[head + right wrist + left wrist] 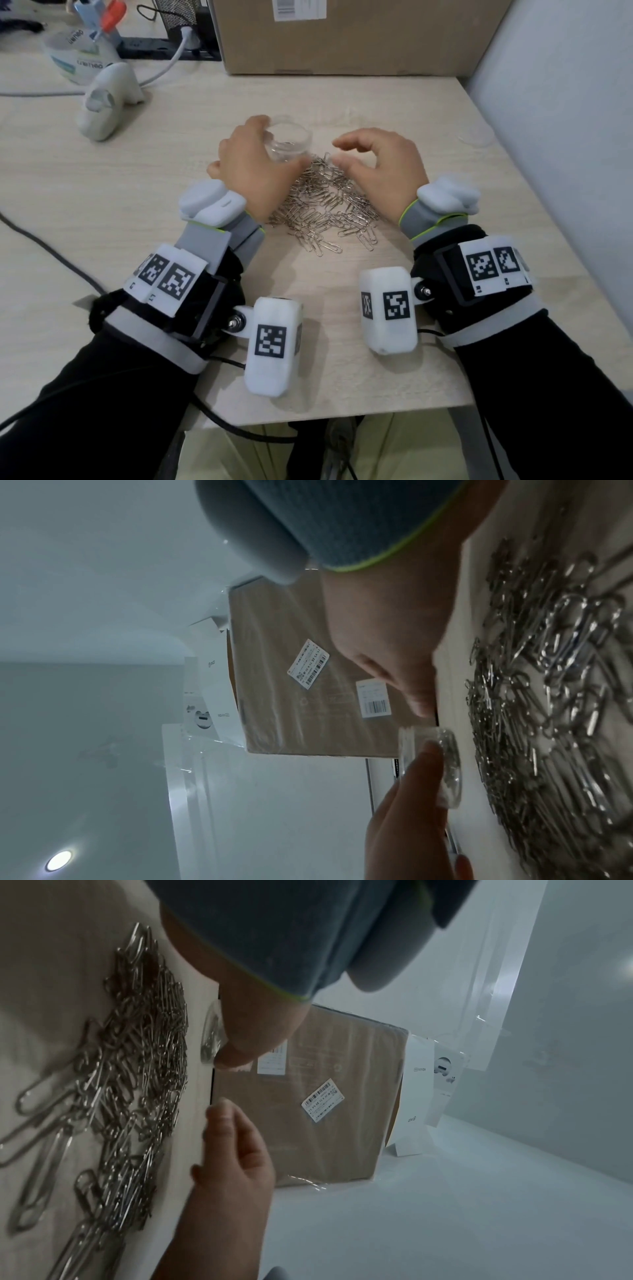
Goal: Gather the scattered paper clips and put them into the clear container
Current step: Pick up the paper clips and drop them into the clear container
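Observation:
A small clear container (291, 140) stands on the light wooden table (137, 192), just beyond a dense pile of silver paper clips (325, 212). My left hand (253, 157) grips the container from the left, thumb on its near side. My right hand (376, 161) hovers over the pile's far right, fingers loosely curved, thumb and forefinger apart, nothing between them. In the left wrist view my thumb (246, 1039) presses the container (209, 1031) beside the clips (137, 1069). The right wrist view shows the container (445, 767) with a few clips inside, held by left fingers (411, 804).
A large cardboard box (342, 34) stands along the table's back edge. A white tape dispenser (109, 96), a cable and a power strip lie at the back left. A faint clear disc (476, 138) rests at the right, near the grey wall (565, 137).

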Tool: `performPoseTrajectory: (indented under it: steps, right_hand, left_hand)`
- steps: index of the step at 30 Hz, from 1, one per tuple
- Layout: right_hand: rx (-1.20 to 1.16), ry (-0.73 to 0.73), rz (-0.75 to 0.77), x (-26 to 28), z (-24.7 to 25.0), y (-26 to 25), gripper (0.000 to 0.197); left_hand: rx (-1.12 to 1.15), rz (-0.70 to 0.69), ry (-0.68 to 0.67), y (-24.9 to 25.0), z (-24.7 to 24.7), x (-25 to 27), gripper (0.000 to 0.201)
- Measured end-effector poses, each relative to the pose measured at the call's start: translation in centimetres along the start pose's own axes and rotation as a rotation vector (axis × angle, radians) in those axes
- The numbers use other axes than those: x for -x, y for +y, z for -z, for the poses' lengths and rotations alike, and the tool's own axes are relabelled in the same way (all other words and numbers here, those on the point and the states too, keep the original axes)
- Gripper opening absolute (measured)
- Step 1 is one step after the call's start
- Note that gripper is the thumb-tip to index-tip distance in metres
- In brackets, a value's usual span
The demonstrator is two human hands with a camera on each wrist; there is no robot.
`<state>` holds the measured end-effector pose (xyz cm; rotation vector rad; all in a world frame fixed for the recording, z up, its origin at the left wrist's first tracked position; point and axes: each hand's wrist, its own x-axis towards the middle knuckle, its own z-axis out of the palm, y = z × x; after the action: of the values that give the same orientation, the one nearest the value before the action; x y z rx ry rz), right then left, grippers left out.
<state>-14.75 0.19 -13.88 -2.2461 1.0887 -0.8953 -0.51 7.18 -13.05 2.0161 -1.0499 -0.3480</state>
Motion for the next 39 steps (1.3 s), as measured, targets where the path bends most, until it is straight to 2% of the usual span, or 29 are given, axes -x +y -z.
performPoseTrajectory:
  steps: [3, 6, 11, 14, 16, 21, 26, 28, 32, 36, 39]
  right_hand:
    - [0.272, -0.274, 0.004, 0.2, -1.1, 0.1, 0.053]
    - [0.348, -0.348, 0.04, 0.2, -1.7, -0.3, 0.058]
    - [0.219, -0.281, 0.069, -0.4, -1.7, -0.1, 0.025]
    - [0.159, -0.215, 0.053, -0.3, -1.6, 0.0, 0.014]
    - [0.145, -0.164, 0.029, -0.3, -1.5, -0.1, 0.012]
    - [0.021, 0.023, -0.057, -0.3, -0.9, -0.4, 0.007]
    - [-0.306, 0.295, -0.149, -0.3, -0.1, -0.5, 0.009]
    - [-0.445, 0.36, -0.157, -0.4, 0.1, -0.7, 0.01]
    - [-0.59, 0.308, -0.111, -0.1, 0.0, -1.3, 0.012]
    - [-0.48, 0.162, -0.063, 0.2, -0.2, -1.4, 0.011]
    - [-0.369, 0.138, -0.016, 0.3, -0.3, -1.4, 0.015]
  left_hand:
    - [-0.034, 0.028, 0.092, -0.5, 0.2, -0.5, 0.067]
    - [-0.04, 0.017, 0.069, -0.7, 0.0, -0.6, 0.066]
    - [-0.005, 0.009, 0.028, -0.4, -0.1, -0.5, 0.075]
    - [0.003, 0.016, 0.022, -0.3, -0.1, -0.4, 0.079]
    - [-0.002, 0.025, 0.024, -0.2, -0.2, -0.4, 0.073]
    - [0.012, 0.024, -0.007, 0.2, 0.0, 0.1, 0.082]
    - [0.011, -0.059, -0.108, 0.3, -0.1, 0.3, 0.081]
    - [-0.012, -0.12, -0.178, 0.3, -0.2, 0.5, 0.082]
    - [-0.047, -0.221, -0.298, 0.7, -0.4, 1.0, 0.087]
    - [-0.031, -0.264, -0.302, 0.5, -0.7, 0.9, 0.08]
    - [-0.036, -0.23, -0.277, 0.2, -0.8, 0.6, 0.084]
